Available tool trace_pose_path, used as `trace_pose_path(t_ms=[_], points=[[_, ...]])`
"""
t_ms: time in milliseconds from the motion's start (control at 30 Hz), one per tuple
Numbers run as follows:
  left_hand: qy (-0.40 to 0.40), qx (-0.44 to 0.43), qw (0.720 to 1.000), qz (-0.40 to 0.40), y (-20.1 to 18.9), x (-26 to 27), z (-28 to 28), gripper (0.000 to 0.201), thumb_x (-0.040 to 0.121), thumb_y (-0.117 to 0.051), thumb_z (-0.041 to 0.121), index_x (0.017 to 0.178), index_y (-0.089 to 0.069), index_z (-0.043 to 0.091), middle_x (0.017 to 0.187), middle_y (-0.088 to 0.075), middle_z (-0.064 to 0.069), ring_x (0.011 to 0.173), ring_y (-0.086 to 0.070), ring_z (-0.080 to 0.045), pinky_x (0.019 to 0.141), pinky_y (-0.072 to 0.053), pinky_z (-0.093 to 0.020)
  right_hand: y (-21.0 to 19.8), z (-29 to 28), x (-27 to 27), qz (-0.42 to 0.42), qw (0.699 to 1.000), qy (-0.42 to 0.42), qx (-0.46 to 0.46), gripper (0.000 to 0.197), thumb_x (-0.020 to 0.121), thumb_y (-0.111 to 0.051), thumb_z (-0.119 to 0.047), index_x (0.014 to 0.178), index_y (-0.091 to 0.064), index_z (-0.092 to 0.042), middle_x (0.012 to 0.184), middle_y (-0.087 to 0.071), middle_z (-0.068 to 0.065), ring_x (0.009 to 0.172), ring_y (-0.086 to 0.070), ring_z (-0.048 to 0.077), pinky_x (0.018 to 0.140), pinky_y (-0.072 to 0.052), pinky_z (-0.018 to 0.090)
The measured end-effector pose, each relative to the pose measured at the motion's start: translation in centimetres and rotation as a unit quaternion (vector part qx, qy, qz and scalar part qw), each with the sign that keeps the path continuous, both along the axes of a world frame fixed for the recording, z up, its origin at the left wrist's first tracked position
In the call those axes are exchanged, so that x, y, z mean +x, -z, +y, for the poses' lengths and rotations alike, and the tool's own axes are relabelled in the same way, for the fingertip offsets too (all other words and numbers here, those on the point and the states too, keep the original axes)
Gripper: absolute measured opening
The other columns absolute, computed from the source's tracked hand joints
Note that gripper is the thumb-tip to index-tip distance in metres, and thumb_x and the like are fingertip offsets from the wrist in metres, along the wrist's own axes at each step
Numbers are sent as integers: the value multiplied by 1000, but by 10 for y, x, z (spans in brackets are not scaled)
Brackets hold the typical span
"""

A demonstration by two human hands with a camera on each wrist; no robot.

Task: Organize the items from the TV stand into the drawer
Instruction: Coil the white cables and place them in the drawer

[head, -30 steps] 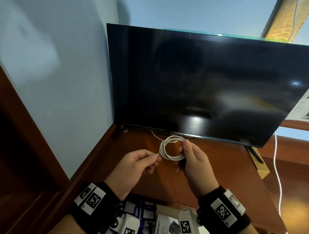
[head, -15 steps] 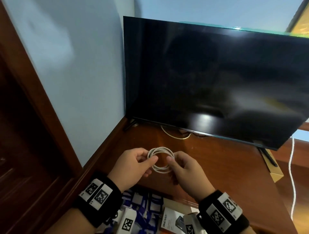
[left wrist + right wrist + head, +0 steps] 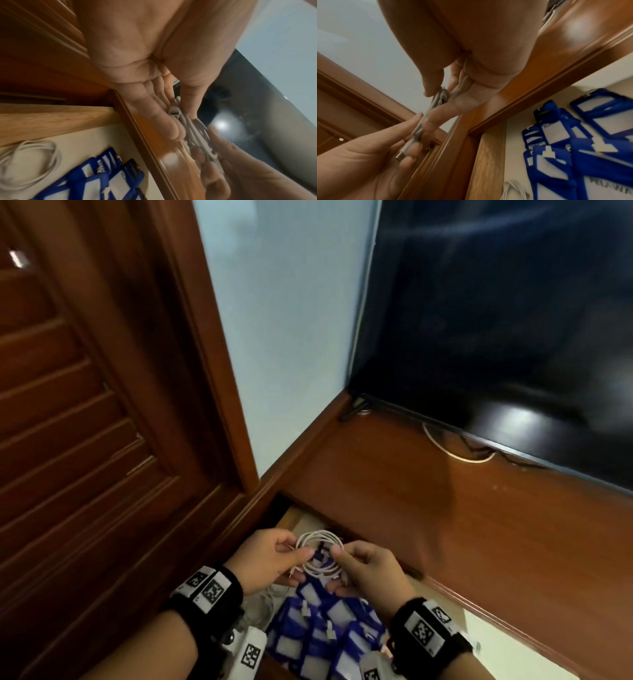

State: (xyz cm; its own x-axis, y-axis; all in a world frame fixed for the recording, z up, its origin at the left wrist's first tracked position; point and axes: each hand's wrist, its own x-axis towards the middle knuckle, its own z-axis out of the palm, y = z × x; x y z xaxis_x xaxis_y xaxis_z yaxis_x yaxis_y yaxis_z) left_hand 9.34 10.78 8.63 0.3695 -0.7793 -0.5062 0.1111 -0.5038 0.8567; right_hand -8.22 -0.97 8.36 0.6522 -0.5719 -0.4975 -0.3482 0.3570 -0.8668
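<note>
Both hands hold a small coil of white charging cable [image 3: 319, 556] just above the open wooden drawer [image 3: 291, 517]: the left hand [image 3: 270, 559] pinches one side of the loop between thumb and fingers, and the right hand [image 3: 368, 571] pinches the opposite side. In the drawer below lie blue-and-white packaged items [image 3: 325, 631] and another loose white cable [image 3: 29, 162]. The brown wooden TV stand [image 3: 479, 525] carries a black flat-screen television [image 3: 496, 337], with a white cord [image 3: 455, 450] under its lower edge.
</note>
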Motion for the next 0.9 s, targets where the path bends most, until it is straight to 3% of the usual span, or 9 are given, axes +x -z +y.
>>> trace_pose_path(t_ms=[133, 233, 300, 433, 533, 633, 700, 800, 900], points=[[-48, -13, 999, 7, 13, 9, 15, 23, 99, -68, 22, 112, -67, 3, 98, -79, -12, 73, -73, -23, 65, -61, -31, 0, 11, 19, -7, 998, 8, 63, 29, 98, -66, -34, 101, -76, -6, 77, -59, 10, 84, -76, 39, 75, -64, 38], [-96, -35, 994, -34, 15, 14, 21, 15, 99, -68, 21, 104, -75, 9, 89, -79, -11, 68, -69, -20, 66, -60, -32, -3, 13, 24, -9, 996, 6, 92, 29, 101, -63, -30, 94, -76, -5, 81, -65, 13, 81, -75, 36, 74, -63, 36], [-123, -53, 988, -72, 13, 15, 22, 11, 99, -69, 21, 100, -78, 15, 84, -79, -10, 66, -68, -21, 65, -61, -33, -7, 12, 23, -6, 996, -11, 87, 25, 101, -63, -25, 92, -73, -5, 82, -67, 13, 76, -71, 30, 70, -60, 34], [-126, -79, 975, -167, 9, 15, 22, 17, 99, -69, 23, 95, -78, 37, 79, -78, -5, 61, -68, -14, 66, -60, -37, -17, 9, 16, -12, 996, -31, 78, 21, 103, -60, -18, 105, -74, -2, 87, -74, 17, 73, -67, 25, 67, -57, 32], [-119, -87, 965, -215, 3, 11, 17, 16, 99, -68, 32, 92, -76, 43, 83, -79, 2, 73, -74, -11, 74, -63, -35, -26, 9, 12, -8, 997, -44, 63, 21, 103, -59, -16, 105, -76, -4, 95, -78, 16, 77, -67, 24, 72, -57, 32], [-113, -89, 960, -241, -2, 5, 9, 16, 99, -67, 34, 87, -79, 36, 85, -79, 4, 80, -75, -12, 79, -62, -38, -30, 8, 4, -5, 999, -38, -3, 15, 98, -68, -16, 94, -81, -10, 83, -74, 12, 72, -63, 20, 71, -57, 28], [-102, -97, 956, -256, -4, 0, 3, 19, 99, -67, 36, 95, -81, 25, 83, -79, 6, 79, -75, -9, 78, -63, -41, -34, 6, -1, -13, 1000, -21, -16, 10, 92, -76, -17, 92, -81, -9, 83, -73, 19, 68, -63, 19, 68, -56, 25], [-96, -126, 941, -299, -6, -8, -5, 17, 99, -68, 35, 99, -82, 26, 78, -76, 17, 75, -73, 0, 73, -61, -26, -41, 0, -7, -49, 996, 23, 64, 29, 79, -83, -10, 102, -73, 4, 90, -73, 26, 71, -68, 24, 66, -60, 27], [-78, -152, 926, -335, -11, -17, -12, 15, 99, -69, 31, 92, -82, 26, 71, -71, 24, 69, -69, 6, 65, -47, -7, -46, -2, -12, -86, 988, 69, 112, 47, 67, -86, -7, 107, -65, 8, 87, -70, 25, 70, -71, 26, 64, -62, 29]])
